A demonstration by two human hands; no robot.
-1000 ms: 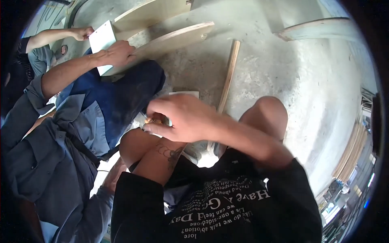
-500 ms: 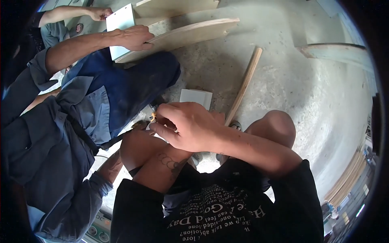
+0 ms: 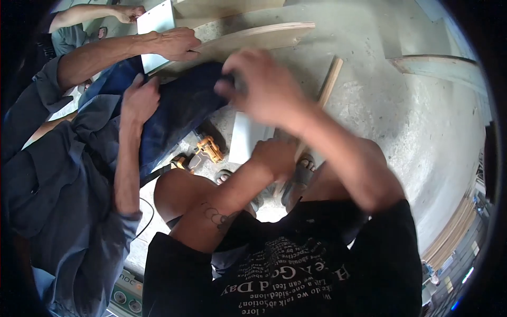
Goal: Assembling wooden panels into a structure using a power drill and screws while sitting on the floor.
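Note:
My left hand [image 3: 275, 157] is closed around the lower part of a long wooden strip [image 3: 331, 79], which slants away to the upper right between my knees. Up and forward of it, my right hand [image 3: 266, 87] hangs in the air, curved and smeared by motion, in front of a co-worker's dark blue trouser knee. Whether it holds anything small cannot be made out. Beyond my left forearm, a white board [image 3: 244, 140] lies on the floor, partly covered by my hands. Left of the board is an orange and black power drill [image 3: 211, 150], near the co-worker's leg.
A co-worker in grey-blue clothes sits close on my left, one hand [image 3: 140, 100] on the thigh. The other arm reaches to a white panel [image 3: 156, 26] that another person's hand touches. Curved plywood pieces [image 3: 264, 37] stand beyond. A grey-green machine [image 3: 124, 298] is at lower left.
My right hand has lifted away from beside the drill, uncovering the drill and my left hand. The co-worker's nearer hand has risen from low down onto the thigh.

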